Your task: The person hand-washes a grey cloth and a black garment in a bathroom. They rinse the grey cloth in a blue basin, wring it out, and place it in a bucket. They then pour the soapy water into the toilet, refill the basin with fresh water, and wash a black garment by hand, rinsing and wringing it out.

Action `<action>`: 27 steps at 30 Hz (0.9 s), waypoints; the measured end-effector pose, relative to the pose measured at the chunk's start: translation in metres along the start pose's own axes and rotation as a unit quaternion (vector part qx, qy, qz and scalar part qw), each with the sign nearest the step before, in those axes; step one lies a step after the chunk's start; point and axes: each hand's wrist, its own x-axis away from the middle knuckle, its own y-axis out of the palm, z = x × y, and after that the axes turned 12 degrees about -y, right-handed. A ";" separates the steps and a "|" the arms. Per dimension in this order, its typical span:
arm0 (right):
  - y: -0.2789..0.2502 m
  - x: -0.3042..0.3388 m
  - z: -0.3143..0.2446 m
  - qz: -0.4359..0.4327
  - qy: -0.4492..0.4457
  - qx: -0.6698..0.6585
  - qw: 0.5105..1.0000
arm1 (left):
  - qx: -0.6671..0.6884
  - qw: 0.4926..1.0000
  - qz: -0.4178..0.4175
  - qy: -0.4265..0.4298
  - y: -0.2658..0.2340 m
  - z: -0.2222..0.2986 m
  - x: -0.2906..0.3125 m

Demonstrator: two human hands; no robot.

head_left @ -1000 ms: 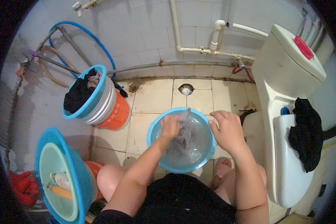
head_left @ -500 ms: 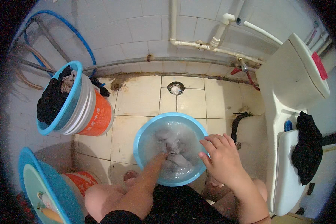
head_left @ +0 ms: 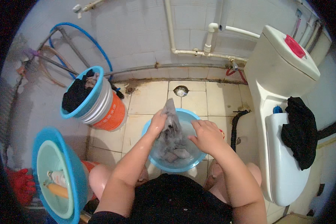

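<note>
A wet grey cloth point(head_left: 171, 125) is partly lifted above a light blue basin point(head_left: 152, 160), its lower part lying in cloudy water. At the basin's left side, my left hand point(head_left: 157, 124) is closed around the edge of that cloth. My right hand point(head_left: 208, 137) hovers over the right rim with fingers apart and curved, holding nothing that I can see. Just beyond its knuckles shows a small red and white thing point(head_left: 222, 133), mostly hidden, of a kind I cannot make out.
Black clothes point(head_left: 78, 95) fill a blue basin set on a white and orange bucket point(head_left: 110, 115). Nearer left, a pale green basin point(head_left: 44, 156) with bottles sits inside a blue one. A toilet point(head_left: 287, 149) at right has a black garment point(head_left: 300, 130) on its lid. Ahead is a floor drain point(head_left: 181, 91).
My left hand has come up out of the water, raising part of the grey cloth. My right hand stays by the right rim. The whole view has shifted.
</note>
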 end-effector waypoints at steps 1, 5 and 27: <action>0.003 0.000 0.000 -0.002 -0.003 -0.016 1.000 | 0.089 0.995 -0.022 -0.040 -0.006 0.021 0.011; 0.038 -0.002 0.011 0.071 -0.047 -0.024 0.996 | 0.351 0.930 -0.057 -0.096 -0.031 0.135 0.086; 0.081 -0.058 0.012 0.244 0.124 -0.803 0.529 | 0.529 0.846 -0.035 0.047 -0.114 0.286 0.197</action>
